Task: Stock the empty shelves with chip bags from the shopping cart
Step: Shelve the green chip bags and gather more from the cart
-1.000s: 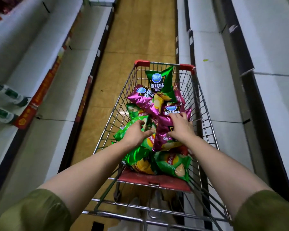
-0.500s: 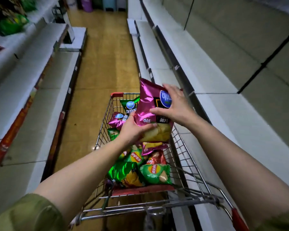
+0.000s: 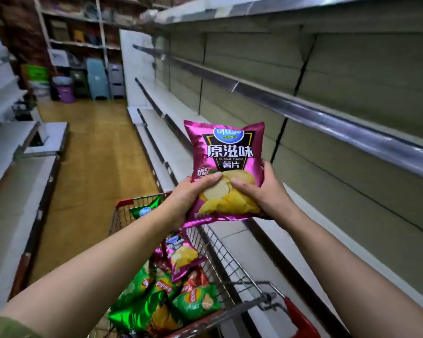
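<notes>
The purple chip bag (image 3: 226,167) is held upright in front of the person, above the front end of the shopping cart (image 3: 215,250) and clear of it, label facing the camera. The left hand (image 3: 188,198) grips the bag's lower left corner, thumb across the front and fingers hidden behind. The right hand (image 3: 264,193) grips the lower right in the same way, thumb pressed onto the printed crisps. Holding it low on both sides appears deliberate: it keeps the light, puffed bag square and readable without crushing the top. The bag is turned toward the empty shelves (image 3: 327,113) on the person's right and sits just beside them, not yet on any board. The white lower shelf (image 3: 273,250) below it is also bare. In the cart, a second purple bag (image 3: 181,254) lies on a heap of green chip bags (image 3: 195,301), so most of the stock is not yet shelved. In my judgement the task is at an early stage, and the step in hand is carrying this bag across to a shelf. The main risk is the bag tipping over once it is set down.
</notes>
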Demonstrator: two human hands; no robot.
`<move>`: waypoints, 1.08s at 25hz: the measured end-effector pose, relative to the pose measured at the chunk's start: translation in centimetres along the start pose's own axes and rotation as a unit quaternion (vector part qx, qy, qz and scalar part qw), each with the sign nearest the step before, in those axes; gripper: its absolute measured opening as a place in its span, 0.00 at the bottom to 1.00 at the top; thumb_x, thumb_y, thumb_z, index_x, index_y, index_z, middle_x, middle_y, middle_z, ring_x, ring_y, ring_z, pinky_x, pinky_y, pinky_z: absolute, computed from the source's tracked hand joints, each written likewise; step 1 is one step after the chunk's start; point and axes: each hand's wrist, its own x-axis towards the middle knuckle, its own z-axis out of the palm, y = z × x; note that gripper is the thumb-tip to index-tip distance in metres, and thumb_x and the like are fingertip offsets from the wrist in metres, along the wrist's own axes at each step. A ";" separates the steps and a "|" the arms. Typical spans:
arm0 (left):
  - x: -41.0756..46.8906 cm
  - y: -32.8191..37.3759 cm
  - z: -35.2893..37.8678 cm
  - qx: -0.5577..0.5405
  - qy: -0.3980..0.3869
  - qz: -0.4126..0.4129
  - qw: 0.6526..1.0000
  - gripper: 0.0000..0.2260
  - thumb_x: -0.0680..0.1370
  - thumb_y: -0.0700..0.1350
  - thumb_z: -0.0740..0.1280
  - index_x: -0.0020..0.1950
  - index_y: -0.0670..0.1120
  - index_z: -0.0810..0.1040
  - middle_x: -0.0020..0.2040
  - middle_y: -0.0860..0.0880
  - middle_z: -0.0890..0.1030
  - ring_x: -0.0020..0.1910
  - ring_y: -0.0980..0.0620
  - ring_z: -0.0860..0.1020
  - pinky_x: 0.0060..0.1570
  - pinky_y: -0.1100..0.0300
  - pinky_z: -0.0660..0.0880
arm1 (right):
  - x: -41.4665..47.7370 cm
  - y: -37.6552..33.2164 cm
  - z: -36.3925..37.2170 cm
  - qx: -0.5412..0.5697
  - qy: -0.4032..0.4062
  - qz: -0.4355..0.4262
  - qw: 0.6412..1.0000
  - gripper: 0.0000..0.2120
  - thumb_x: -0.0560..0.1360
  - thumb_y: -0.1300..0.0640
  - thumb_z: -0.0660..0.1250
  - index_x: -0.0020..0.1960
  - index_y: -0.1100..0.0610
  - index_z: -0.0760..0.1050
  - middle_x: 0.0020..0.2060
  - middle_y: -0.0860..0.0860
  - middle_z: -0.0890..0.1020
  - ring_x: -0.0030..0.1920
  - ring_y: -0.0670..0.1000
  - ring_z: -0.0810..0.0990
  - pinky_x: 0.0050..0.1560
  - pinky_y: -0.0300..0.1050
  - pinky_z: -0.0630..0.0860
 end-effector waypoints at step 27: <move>-2.2 3.5 53.7 0.225 -0.453 0.014 0.863 0.15 0.70 0.53 0.74 0.45 0.41 0.81 0.39 0.48 0.83 0.37 0.54 0.78 0.42 0.59 0.75 | -27.7 -10.9 -41.0 -0.015 0.528 0.200 0.825 0.16 0.71 0.57 0.72 0.56 0.62 0.76 0.52 0.57 0.81 0.49 0.56 0.80 0.46 0.43 0.76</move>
